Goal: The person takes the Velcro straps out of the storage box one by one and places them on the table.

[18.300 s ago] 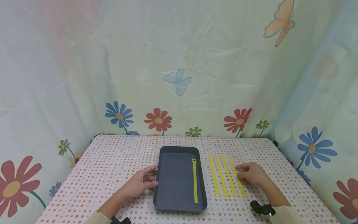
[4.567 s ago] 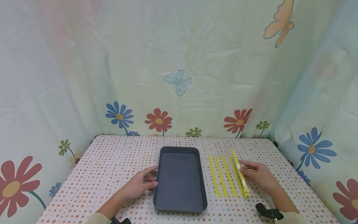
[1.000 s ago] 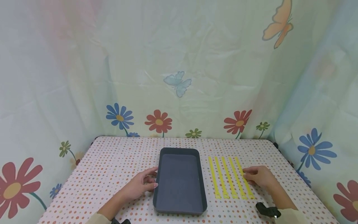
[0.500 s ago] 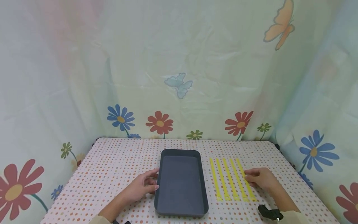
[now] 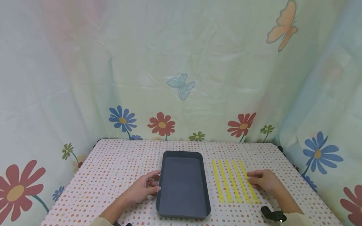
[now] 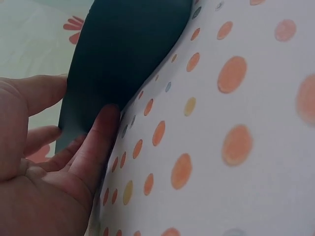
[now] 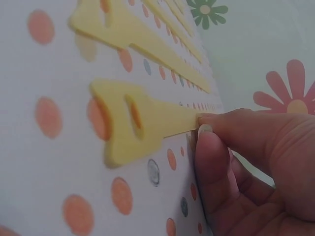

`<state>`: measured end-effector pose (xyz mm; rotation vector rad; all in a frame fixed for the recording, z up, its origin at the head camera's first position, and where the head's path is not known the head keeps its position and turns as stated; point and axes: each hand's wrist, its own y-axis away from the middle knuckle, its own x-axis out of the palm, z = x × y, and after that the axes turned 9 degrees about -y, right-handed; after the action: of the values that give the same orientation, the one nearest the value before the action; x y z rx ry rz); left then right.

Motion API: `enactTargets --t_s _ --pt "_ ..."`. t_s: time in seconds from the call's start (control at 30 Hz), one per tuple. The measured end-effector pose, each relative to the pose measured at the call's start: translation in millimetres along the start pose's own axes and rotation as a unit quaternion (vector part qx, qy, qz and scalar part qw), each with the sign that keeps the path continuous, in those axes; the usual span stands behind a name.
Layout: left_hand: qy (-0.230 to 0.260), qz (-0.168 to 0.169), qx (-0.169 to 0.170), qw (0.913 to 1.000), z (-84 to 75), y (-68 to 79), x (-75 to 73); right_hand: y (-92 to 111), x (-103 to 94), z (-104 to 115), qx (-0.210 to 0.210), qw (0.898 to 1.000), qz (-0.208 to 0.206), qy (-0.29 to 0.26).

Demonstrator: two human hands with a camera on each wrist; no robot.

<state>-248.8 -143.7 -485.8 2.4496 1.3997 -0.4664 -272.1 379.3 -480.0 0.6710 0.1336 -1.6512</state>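
Note:
My left hand (image 5: pixel 141 189) rests its fingertips and thumb against the outer left side of a dark grey rectangular tray (image 5: pixel 182 185); in the left wrist view the thumb lies low along the tray's wall. Right of the tray, several flat yellow cable ties (image 5: pixel 224 182) lie side by side on the table, slotted heads toward me. My right hand (image 5: pixel 266 181) pinches the rightmost yellow cable tie (image 5: pixel 251 190) by its edge between thumb and index finger. Close up, that cable tie's slotted head (image 7: pixel 130 123) shows against the dotted surface.
A dotted cloth (image 5: pixel 124 160) covers the table. Behind and at both sides hangs a curtain (image 5: pixel 135 62) printed with flowers and butterflies. A black wrist strap (image 5: pixel 272 215) sits on the right wrist.
Earlier one cable tie lay inside the tray; later my right hand held it above the row. Now it lies at the row's right end. The last second shows only a slight view shift.

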Motion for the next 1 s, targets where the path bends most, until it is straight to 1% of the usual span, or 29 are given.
enactTargets --t_s 0.17,0.27,0.37,0.43,0.53,0.6,0.63,0.67,0.7,0.8,0.83,0.87,0.9,0.93,1.0 --pt "-0.013 -0.001 0.001 0.9999 1.9 -3.9 -2.3 -3 1.0 1 0.006 1.0 -0.006 -0.012" --pt "-0.013 -0.01 0.002 0.9999 1.7 -5.6 -5.8 -4 0.2 2 0.007 1.0 -0.007 -0.018" --pt "-0.005 -0.035 0.004 0.9994 -0.3 -5.9 -13.9 -4 -2.7 4 0.003 1.0 -0.003 -0.022" --pt "-0.007 -0.064 0.005 0.9979 -2.1 -5.0 -22.6 -3 -5.1 5 -0.001 1.0 0.002 -0.028" --pt "-0.04 -0.12 0.003 0.992 -3.9 -4.0 -40.9 -2 -10.1 6 -0.013 1.0 -0.003 -0.024" --pt "-0.089 -0.16 0.001 0.983 -4.1 -3.3 -54.5 -1 -15.0 9 -0.034 0.999 -0.015 -0.015" --pt "-0.117 -0.179 0.004 0.9768 -4.2 -2.9 -61.5 -1 -17.8 11 -0.048 0.999 -0.024 -0.011" --pt "-0.149 -0.198 0.005 0.9688 -4.0 -2.7 -68.7 0 -20.8 15 -0.065 0.997 -0.035 -0.007" --pt "-0.181 -0.217 0.008 0.9592 -3.6 -2.5 -75.4 1 -24.4 19 -0.084 0.996 -0.044 -0.002" --pt "-0.266 -0.259 0.028 0.9282 -1.1 -1.8 -95.6 4 -34.0 33 -0.14 0.988 -0.059 0.011" --pt "-0.285 -0.272 0.034 0.9185 -0.5 -1.4 -101.3 5 -37.0 38 -0.154 0.986 -0.062 0.016" --pt "-0.299 -0.281 0.037 0.911 0.5 -1.1 -106.5 5 -40.1 42 -0.166 0.984 -0.062 0.025" --pt "-0.309 -0.288 0.039 0.9053 1.3 -0.6 -110.9 4 -42.8 44 -0.175 0.982 -0.061 0.035" --pt "-0.315 -0.293 0.038 0.9021 2.0 0.0 -114.7 4 -45.2 47 -0.18 0.981 -0.057 0.046" --pt "-0.319 -0.297 0.036 0.8993 3.5 1.4 -119.5 1 -47.1 47 -0.179 0.98 -0.048 0.067"
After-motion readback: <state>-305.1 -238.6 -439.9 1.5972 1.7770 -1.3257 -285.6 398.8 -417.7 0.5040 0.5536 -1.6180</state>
